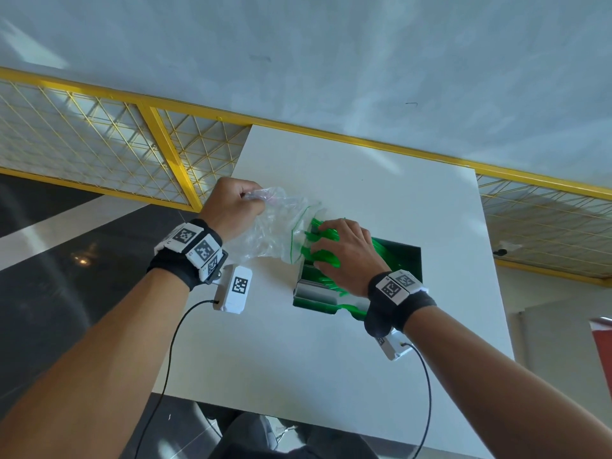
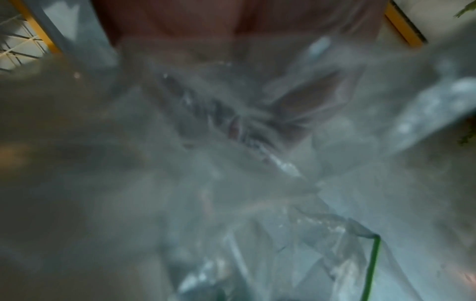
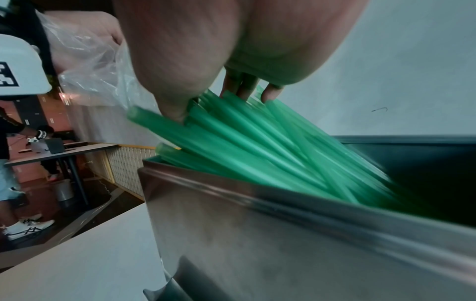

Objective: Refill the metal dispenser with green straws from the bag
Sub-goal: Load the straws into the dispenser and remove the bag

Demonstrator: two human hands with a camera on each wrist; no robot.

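Observation:
On the white table stands the open metal dispenser (image 1: pixel 314 290) (image 3: pixel 257 234). A bunch of green straws (image 1: pixel 323 241) (image 3: pixel 244 154) slants down into it, upper ends sticking out over its left rim. My right hand (image 1: pixel 318 246) (image 3: pixel 219 101) is on top of the bunch, thumb on the near side and fingers on the far side, gripping it. Just left of the dispenser my left hand (image 1: pixel 251 197) (image 2: pixel 231 30) grips the crumpled clear zip bag (image 1: pixel 265 233) (image 2: pixel 257 183) (image 3: pixel 92 67) by its far end. The bag's green-edged mouth faces the dispenser. The left wrist view is blurred by plastic.
The table (image 1: pixel 364 359) is small; its near edge is close to my body. A yellow mesh railing (image 1: pixel 165 154) runs along its far and left sides. In the right wrist view, another person (image 3: pixel 10 142) stands at a distant table on the left.

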